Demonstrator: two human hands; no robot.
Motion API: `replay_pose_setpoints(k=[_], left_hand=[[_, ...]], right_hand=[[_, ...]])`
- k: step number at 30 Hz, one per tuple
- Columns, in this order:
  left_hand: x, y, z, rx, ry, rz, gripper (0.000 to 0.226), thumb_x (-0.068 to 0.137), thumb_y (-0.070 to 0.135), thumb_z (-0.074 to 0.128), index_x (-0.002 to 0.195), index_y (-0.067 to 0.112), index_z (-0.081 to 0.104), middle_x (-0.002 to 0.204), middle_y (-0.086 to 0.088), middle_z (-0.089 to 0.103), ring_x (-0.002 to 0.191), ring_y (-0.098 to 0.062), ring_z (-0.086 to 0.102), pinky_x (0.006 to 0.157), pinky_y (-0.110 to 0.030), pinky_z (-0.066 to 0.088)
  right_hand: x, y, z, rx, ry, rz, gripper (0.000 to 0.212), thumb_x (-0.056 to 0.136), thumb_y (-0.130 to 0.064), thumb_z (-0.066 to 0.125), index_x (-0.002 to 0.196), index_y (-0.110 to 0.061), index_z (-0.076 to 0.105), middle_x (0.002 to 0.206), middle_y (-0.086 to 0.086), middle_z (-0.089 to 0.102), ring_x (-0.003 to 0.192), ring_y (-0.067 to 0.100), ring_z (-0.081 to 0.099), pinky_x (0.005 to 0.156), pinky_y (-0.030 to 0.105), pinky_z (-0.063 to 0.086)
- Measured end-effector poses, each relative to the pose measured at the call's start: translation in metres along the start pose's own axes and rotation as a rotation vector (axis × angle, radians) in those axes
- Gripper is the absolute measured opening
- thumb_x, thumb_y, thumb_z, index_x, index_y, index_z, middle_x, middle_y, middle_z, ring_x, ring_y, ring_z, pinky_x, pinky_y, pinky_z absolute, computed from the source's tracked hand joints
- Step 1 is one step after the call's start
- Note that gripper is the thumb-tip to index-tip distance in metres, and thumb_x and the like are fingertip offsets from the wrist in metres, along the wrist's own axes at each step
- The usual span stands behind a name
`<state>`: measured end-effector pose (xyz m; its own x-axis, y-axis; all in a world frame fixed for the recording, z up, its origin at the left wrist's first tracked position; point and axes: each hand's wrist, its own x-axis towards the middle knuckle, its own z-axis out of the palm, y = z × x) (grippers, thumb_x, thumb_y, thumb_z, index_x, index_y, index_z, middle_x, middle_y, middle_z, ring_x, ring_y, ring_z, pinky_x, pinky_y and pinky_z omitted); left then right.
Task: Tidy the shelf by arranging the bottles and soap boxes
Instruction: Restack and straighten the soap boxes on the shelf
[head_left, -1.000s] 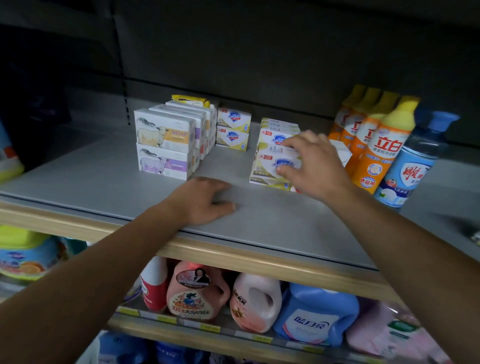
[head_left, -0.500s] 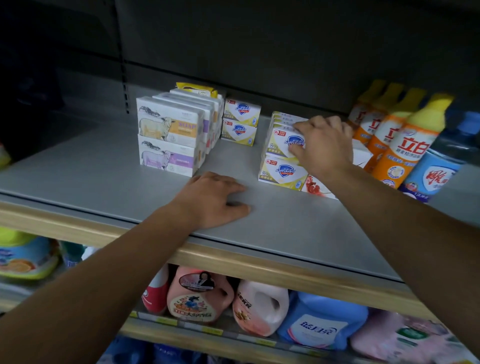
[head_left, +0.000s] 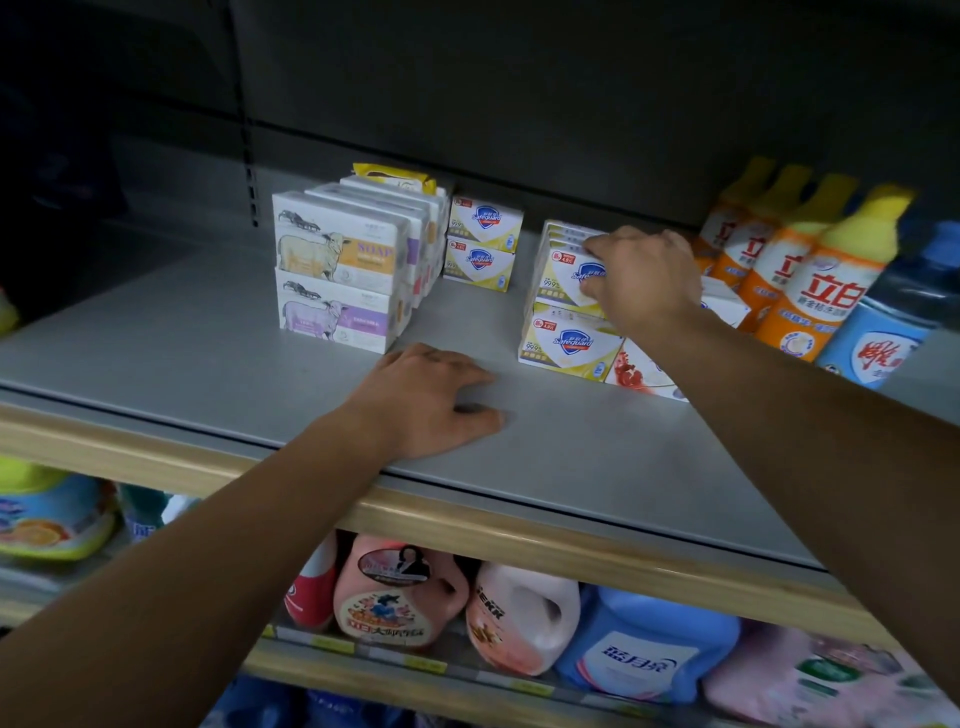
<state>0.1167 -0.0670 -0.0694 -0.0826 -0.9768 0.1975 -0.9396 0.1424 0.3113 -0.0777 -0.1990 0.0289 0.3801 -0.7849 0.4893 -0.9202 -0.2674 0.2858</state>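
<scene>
My right hand (head_left: 641, 283) grips the upper yellow-and-white Safeguard soap box (head_left: 563, 278), which sits on a lower Safeguard box (head_left: 569, 347). A white box with red fruit print (head_left: 636, 370) lies just right of that stack, partly under my wrist. My left hand (head_left: 431, 400) rests flat on the grey shelf (head_left: 182, 353), holding nothing. At the left stand rows of stacked sheep-print soap boxes (head_left: 337, 270). Two more Safeguard boxes (head_left: 483, 243) are stacked behind them. Orange bottles with yellow caps (head_left: 818, 291) line up at the right, beside a blue bottle (head_left: 888, 332).
A wooden front lip (head_left: 519, 525) edges the shelf. Below it stand pink, white and blue detergent jugs (head_left: 519, 618). A dark back panel (head_left: 519, 104) closes the shelf behind. Bare grey shelf lies between my two arms.
My right hand has slid back from the front of the Safeguard stack onto its upper box and curled round it. My left hand has stayed flat on the shelf.
</scene>
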Motion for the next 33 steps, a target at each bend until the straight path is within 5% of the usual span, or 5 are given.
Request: replay_pose_setpoints(k=[10,17,21,29,33], left_hand=[[-0.001,0.001,-0.001,-0.019,0.013,0.002,0.075,0.069,0.076,0.041,0.134,0.041,0.053,0.145,0.017,0.047,0.138,-0.013,0.037,0.116,-0.036,0.025],[-0.001,0.0,-0.002,-0.03,0.013,0.009,0.08,0.065,0.076,0.037,0.134,0.039,0.055,0.144,0.015,0.048,0.137,-0.013,0.039,0.116,-0.037,0.026],[-0.002,0.001,-0.003,-0.057,0.014,0.022,0.083,0.064,0.078,0.039,0.132,0.033,0.058,0.142,0.011,0.052,0.135,-0.014,0.042,0.115,-0.036,0.029],[-0.007,0.005,-0.006,-0.112,0.085,0.054,0.06,0.079,0.055,0.063,0.125,0.018,0.065,0.129,-0.004,0.063,0.122,-0.02,0.057,0.105,-0.032,0.041],[-0.005,0.004,-0.011,-0.129,0.187,0.051,0.04,0.083,0.03,0.073,0.121,0.018,0.067,0.113,-0.002,0.068,0.1,-0.018,0.064,0.086,-0.021,0.043]], right_hand=[[0.006,-0.001,0.006,0.012,-0.008,0.021,0.048,0.094,-0.04,0.061,0.138,-0.022,0.052,0.119,0.01,0.062,0.101,0.032,0.06,0.089,0.043,0.046],[-0.014,-0.005,0.0,0.118,0.05,0.01,0.052,0.094,-0.047,0.053,0.139,-0.02,0.049,0.134,0.01,0.055,0.126,0.032,0.048,0.116,0.048,0.024],[-0.061,-0.018,-0.003,0.366,0.17,-0.046,0.045,0.093,-0.039,0.055,0.131,-0.015,0.057,0.127,0.009,0.058,0.118,0.032,0.049,0.107,0.041,0.03],[-0.128,-0.019,0.027,0.588,-0.302,-0.002,0.055,0.09,-0.053,0.054,0.135,-0.022,0.056,0.138,0.001,0.052,0.13,0.023,0.043,0.108,0.03,0.033],[-0.126,-0.019,0.034,0.606,-0.328,-0.005,0.056,0.089,-0.055,0.051,0.136,-0.024,0.053,0.139,-0.001,0.048,0.131,0.022,0.04,0.11,0.032,0.032]])
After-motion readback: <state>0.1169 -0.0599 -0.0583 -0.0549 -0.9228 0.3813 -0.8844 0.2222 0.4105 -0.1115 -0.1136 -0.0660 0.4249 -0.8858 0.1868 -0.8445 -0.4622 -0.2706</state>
